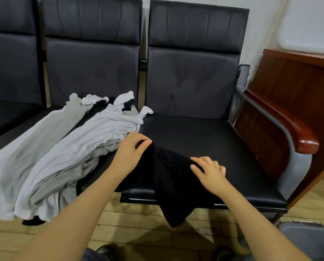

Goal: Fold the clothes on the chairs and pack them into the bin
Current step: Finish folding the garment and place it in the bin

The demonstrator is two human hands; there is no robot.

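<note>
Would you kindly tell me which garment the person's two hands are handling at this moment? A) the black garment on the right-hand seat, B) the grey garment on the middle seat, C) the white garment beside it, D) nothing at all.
A: the left hand pinches the black garment at its upper edge and the right hand grips it further right, while the white garment and grey garment lie untouched.
</note>
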